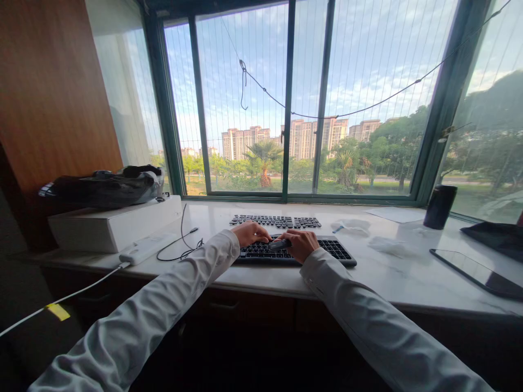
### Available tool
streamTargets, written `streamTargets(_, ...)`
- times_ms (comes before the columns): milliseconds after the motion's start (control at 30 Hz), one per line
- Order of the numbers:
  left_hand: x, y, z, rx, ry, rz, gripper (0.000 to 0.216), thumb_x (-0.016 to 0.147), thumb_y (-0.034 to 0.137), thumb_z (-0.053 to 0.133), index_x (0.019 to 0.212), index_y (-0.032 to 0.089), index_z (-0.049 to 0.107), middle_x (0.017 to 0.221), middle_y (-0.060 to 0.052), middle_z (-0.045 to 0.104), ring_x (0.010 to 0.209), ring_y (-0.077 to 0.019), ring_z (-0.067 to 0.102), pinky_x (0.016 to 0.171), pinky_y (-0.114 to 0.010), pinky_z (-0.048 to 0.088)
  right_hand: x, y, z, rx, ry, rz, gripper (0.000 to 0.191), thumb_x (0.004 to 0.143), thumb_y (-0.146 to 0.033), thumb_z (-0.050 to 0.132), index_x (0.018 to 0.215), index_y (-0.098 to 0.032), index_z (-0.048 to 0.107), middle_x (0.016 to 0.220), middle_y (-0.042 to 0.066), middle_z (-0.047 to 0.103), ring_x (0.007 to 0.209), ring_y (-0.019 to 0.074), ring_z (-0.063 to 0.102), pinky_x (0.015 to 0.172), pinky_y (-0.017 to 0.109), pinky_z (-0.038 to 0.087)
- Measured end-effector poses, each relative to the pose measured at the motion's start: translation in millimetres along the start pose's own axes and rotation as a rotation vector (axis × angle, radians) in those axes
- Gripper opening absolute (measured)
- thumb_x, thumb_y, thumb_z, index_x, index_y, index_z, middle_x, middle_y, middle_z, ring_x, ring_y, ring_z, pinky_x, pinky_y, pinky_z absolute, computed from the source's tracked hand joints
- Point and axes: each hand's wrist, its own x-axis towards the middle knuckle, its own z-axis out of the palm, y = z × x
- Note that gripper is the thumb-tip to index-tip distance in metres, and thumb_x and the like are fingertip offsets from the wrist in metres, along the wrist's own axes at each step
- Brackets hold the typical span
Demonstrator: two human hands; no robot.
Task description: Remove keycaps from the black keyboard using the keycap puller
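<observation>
A black keyboard frame (335, 249) lies on the white marble counter, its grid of key positions showing at the right. My left hand (250, 234) rests over its left-centre part, fingers pressed together and bent down towards the keys; whatever is between the fingertips is hidden. Over the middle of the keyboard, my right hand (300, 243) grips a small dark grey handheld tool (280, 245), which points left; its exact kind does not show. Behind the keyboard, loose black keycaps (261, 220) lie in rows, in a larger and a smaller block.
At the left are a white box (118, 220) bearing a dark bag (106, 185), a white power strip (145, 247) and a black cable (180, 251). To the right lie crumpled clear plastic (390, 247), a phone or tablet (476, 272) and a black cylinder (440, 207). Windows stand behind.
</observation>
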Motion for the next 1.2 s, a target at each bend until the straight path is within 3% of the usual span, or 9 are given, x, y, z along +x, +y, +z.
streamTargets(167,30,-27,-10,0.102,0.009,-0.023,0.019,0.077,0.026,0.067,0.094,0.023,0.075,0.089,-0.001,0.075,0.085,-0.0157,0.067,0.076,-0.021,0.046,13,32,-10,-0.038,0.087,0.143,0.026,0.088,-0.035,0.046,0.099,-0.028,0.069,0.103,0.001,0.070,0.090,0.0179,0.063,0.068,0.026,0.038)
streamTargets(267,55,-51,-6,0.250,0.006,-0.108,0.019,0.078,0.020,0.065,0.094,0.023,0.074,0.090,0.000,0.074,0.087,-0.0143,0.067,0.075,-0.019,0.046,16,55,-4,-0.079,0.049,0.286,0.025,0.087,-0.033,0.046,0.099,-0.027,0.068,0.101,0.003,0.070,0.089,0.0199,0.064,0.069,0.027,0.039)
streamTargets(400,91,-81,11,0.362,-0.018,-0.208,0.020,0.077,0.017,0.063,0.093,0.022,0.074,0.091,-0.001,0.074,0.086,-0.0141,0.067,0.073,-0.018,0.046,15,73,9,-0.112,-0.104,0.375,0.025,0.086,-0.036,0.047,0.090,-0.026,0.069,0.092,0.006,0.071,0.085,0.0231,0.065,0.068,0.029,0.041)
streamTargets(600,131,-110,42,0.428,-0.054,-0.236,0.022,0.073,0.014,0.065,0.092,0.020,0.074,0.090,-0.004,0.074,0.085,-0.0176,0.067,0.073,-0.021,0.047,14,74,14,-0.114,-0.169,0.348,0.033,0.089,-0.038,0.040,0.087,-0.025,0.071,0.089,0.008,0.070,0.085,0.0238,0.065,0.073,0.032,0.043)
streamTargets(900,140,-139,53,0.465,-0.071,-0.251,0.020,0.072,0.015,0.065,0.088,0.022,0.074,0.090,-0.003,0.074,0.086,-0.0171,0.066,0.074,-0.021,0.048,17,72,13,-0.096,-0.150,0.320,0.029,0.088,-0.031,0.043,0.089,-0.023,0.071,0.090,0.008,0.071,0.085,0.0223,0.064,0.074,0.031,0.042)
streamTargets(1200,136,-146,53,0.445,-0.033,-0.262,0.023,0.070,0.013,0.064,0.089,0.022,0.074,0.089,-0.002,0.074,0.084,-0.0162,0.067,0.074,-0.020,0.049,17,71,11,-0.072,-0.143,0.318,0.029,0.088,-0.030,0.042,0.086,-0.023,0.071,0.088,0.008,0.071,0.084,0.0219,0.064,0.074,0.030,0.041)
